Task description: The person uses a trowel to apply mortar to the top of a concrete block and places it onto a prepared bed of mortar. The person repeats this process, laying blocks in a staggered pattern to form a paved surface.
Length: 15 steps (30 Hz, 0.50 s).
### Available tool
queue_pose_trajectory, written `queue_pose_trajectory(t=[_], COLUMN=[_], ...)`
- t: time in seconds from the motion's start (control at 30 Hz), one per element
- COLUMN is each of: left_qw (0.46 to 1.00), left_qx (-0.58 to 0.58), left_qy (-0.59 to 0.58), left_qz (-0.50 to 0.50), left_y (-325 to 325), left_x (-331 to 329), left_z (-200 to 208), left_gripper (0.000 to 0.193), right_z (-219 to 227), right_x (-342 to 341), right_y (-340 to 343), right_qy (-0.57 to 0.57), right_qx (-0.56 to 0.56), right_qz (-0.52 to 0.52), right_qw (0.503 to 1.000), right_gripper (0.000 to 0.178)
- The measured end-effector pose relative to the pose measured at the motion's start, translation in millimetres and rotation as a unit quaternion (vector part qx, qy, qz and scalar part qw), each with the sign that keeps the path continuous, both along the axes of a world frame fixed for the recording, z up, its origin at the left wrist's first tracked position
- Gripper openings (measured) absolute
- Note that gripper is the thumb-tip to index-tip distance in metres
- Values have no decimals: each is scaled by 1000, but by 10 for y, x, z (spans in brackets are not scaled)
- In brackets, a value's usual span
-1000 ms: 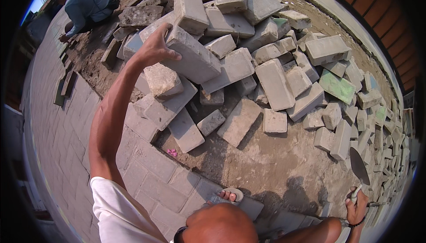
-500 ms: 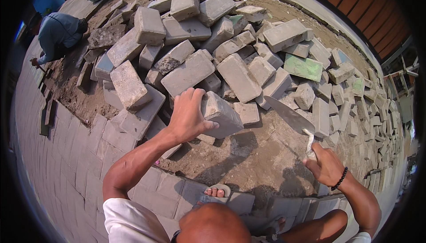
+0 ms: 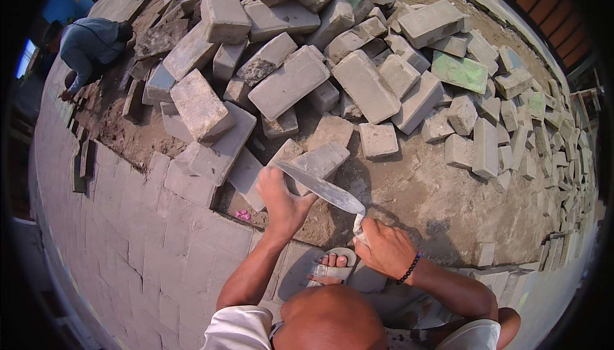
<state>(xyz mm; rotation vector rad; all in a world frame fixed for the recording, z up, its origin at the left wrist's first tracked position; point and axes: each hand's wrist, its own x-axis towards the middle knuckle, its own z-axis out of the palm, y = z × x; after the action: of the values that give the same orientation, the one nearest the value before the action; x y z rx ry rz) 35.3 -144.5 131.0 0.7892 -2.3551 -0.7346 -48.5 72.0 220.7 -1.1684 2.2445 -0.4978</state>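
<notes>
My right hand (image 3: 390,247) is wrapped round the handle of a pointed trowel (image 3: 326,190), whose metal blade reaches left to my left hand. Beneath and beyond the blade is a grey concrete paving block (image 3: 323,159), tilted low over the sandy ground. My left hand (image 3: 280,201) is closed on this block's near left end, its thumb toward me. The blade passes across the block and hides part of it, along with some of my left fingertips. Both forearms reach in from the lower edge, and a dark bead bracelet circles my right wrist.
A large heap of loose paving blocks (image 3: 291,84) rises ahead and spreads right, one block (image 3: 459,71) stained green. Laid paving (image 3: 141,235) covers the left side. Bare sand (image 3: 409,187) lies before the heap. Another person (image 3: 89,49) bends down at the far left.
My left hand has brought the block down and closer to me. My right hand has swung the trowel leftward, and its blade now crosses the block. The whole view has shifted slightly.
</notes>
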Motion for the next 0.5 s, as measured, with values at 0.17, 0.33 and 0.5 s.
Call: queue_pose_trajectory(t=[0.17,0.33,0.5], left_qw=[1000,1000,1000], left_qx=[4,-6,-10], left_qy=[15,18,27], left_qz=[9,3,-5], left_y=[40,23,46], left_x=[-14,35,-38], left_z=[22,25,1], left_gripper=[78,79,79], right_z=[-578,8,-114], right_x=[-688,-288,36], right_y=[-60,-167,-110], right_qy=[-2,-24,-49], right_qx=[93,30,58], right_qz=[-75,-91,-35], right_qw=[993,995,997], right_gripper=[31,32,32])
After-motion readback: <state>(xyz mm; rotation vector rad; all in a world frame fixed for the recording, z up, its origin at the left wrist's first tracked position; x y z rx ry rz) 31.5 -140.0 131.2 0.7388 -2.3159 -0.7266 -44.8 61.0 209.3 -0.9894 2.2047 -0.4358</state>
